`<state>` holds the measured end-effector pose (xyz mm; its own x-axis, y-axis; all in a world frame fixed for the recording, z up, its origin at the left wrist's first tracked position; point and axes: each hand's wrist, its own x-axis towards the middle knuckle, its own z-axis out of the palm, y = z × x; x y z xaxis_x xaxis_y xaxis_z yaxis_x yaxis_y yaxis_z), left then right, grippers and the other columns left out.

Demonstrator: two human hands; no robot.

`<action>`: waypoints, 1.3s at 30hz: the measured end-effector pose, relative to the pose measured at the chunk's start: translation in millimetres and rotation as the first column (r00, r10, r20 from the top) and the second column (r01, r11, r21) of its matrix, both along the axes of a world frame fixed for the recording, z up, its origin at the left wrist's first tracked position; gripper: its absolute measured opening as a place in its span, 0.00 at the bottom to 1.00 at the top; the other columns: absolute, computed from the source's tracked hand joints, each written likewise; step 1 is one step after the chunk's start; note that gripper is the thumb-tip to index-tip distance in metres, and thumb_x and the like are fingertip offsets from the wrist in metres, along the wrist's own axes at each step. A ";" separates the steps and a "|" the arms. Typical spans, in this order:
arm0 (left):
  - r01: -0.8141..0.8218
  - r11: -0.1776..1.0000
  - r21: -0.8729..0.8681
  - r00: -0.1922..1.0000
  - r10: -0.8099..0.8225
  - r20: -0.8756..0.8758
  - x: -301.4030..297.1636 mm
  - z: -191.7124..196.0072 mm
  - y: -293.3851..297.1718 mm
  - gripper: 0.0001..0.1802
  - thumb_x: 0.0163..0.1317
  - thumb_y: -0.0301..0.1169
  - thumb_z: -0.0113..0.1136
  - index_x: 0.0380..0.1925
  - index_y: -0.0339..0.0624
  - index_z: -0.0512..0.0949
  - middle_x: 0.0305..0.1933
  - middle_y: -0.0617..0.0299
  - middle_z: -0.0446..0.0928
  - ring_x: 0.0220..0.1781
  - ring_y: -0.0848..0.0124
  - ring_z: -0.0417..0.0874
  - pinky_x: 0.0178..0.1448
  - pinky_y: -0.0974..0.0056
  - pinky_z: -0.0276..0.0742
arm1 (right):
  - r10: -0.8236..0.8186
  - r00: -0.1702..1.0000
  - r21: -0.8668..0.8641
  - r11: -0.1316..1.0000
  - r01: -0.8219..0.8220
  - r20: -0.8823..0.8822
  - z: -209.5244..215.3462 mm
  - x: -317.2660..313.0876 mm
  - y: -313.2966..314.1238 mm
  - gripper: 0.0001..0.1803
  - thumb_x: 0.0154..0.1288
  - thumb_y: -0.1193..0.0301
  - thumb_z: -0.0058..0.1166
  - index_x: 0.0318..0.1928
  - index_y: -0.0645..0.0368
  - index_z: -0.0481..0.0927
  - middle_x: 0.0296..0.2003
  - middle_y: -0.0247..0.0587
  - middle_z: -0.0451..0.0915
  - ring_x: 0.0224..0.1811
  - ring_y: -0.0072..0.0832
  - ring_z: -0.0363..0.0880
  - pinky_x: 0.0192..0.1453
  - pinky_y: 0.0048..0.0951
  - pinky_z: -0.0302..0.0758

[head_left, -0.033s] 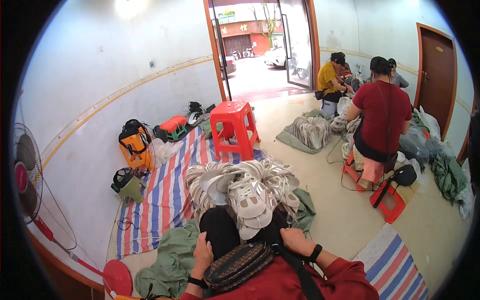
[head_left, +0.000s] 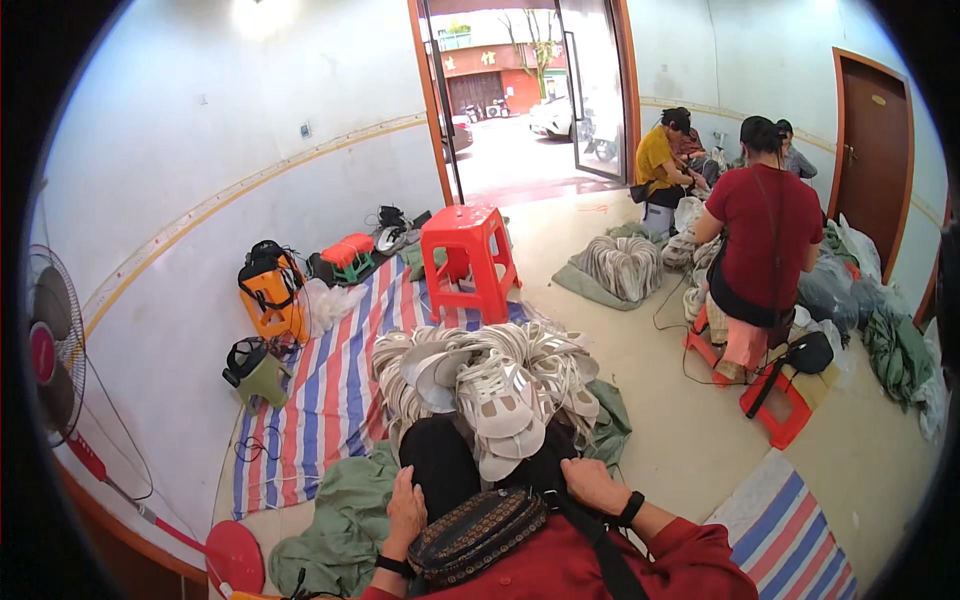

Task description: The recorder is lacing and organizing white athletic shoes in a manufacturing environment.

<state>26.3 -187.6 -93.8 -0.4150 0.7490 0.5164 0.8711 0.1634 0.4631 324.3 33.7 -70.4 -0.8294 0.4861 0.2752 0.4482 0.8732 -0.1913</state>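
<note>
I sit with my legs in black trousers stretched out toward a heap of white shoes (head_left: 500, 390) that reaches onto my shins. My left hand (head_left: 405, 510) lies flat on my left thigh and holds nothing. My right hand (head_left: 592, 482) rests on my right thigh beside the heap, fingers spread, with a black band on its wrist. Between the two hands a brown patterned pouch (head_left: 475, 532) on a black strap (head_left: 600, 550) lies in my lap.
A red plastic stool (head_left: 468, 255) stands beyond the heap on a striped mat (head_left: 330, 390). An orange bag (head_left: 272, 290) and a fan (head_left: 55, 350) are at the left wall. Green cloth (head_left: 340, 520) lies by my left leg. Other people sit working at the right, by more shoe piles.
</note>
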 end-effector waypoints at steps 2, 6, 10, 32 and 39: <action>-0.010 1.000 0.019 1.000 0.010 -0.023 -2.4 -2.6 -0.8 0.23 0.68 0.28 0.45 0.63 0.35 0.64 0.62 0.41 0.68 0.63 0.45 0.71 0.64 0.52 0.69 | -0.075 0.992 -0.015 0.997 0.077 0.101 -2.0 0.7 -3.2 0.06 0.58 0.73 0.48 0.33 0.62 0.74 0.29 0.48 0.80 0.32 0.44 0.83 0.34 0.43 0.80; -0.048 0.999 0.012 0.998 0.048 0.028 -4.8 -6.5 -2.5 0.22 0.70 0.30 0.44 0.62 0.34 0.65 0.61 0.39 0.69 0.63 0.44 0.71 0.64 0.52 0.69 | -0.067 0.995 -0.069 0.995 0.072 0.068 -7.5 2.4 0.6 0.06 0.59 0.73 0.46 0.34 0.63 0.73 0.28 0.51 0.79 0.31 0.46 0.83 0.33 0.43 0.80; -0.087 0.996 0.010 0.995 0.086 0.051 -5.3 -11.5 -7.6 0.22 0.70 0.32 0.43 0.61 0.33 0.65 0.60 0.39 0.70 0.60 0.45 0.73 0.61 0.51 0.70 | -0.049 0.999 -0.085 0.995 0.048 -0.004 -17.7 0.5 4.1 0.06 0.61 0.73 0.44 0.35 0.64 0.72 0.28 0.53 0.79 0.31 0.48 0.82 0.32 0.45 0.79; -0.302 0.942 -0.146 0.947 0.315 0.070 -5.3 -30.8 -34.5 0.16 0.69 0.33 0.44 0.53 0.41 0.73 0.34 0.40 0.80 0.36 0.42 0.81 0.40 0.46 0.75 | -0.076 0.993 -0.158 0.985 0.062 -0.086 -28.6 0.2 4.6 0.06 0.65 0.73 0.41 0.35 0.64 0.69 0.27 0.54 0.76 0.29 0.51 0.79 0.31 0.48 0.77; -0.287 0.955 -0.080 0.956 0.291 0.046 -6.4 -35.5 -37.9 0.15 0.68 0.32 0.45 0.51 0.40 0.73 0.29 0.40 0.79 0.31 0.42 0.80 0.36 0.46 0.74 | -0.097 0.993 -0.169 0.982 0.085 -0.065 -29.8 0.2 5.2 0.06 0.65 0.73 0.42 0.35 0.63 0.69 0.26 0.54 0.77 0.28 0.51 0.80 0.29 0.49 0.76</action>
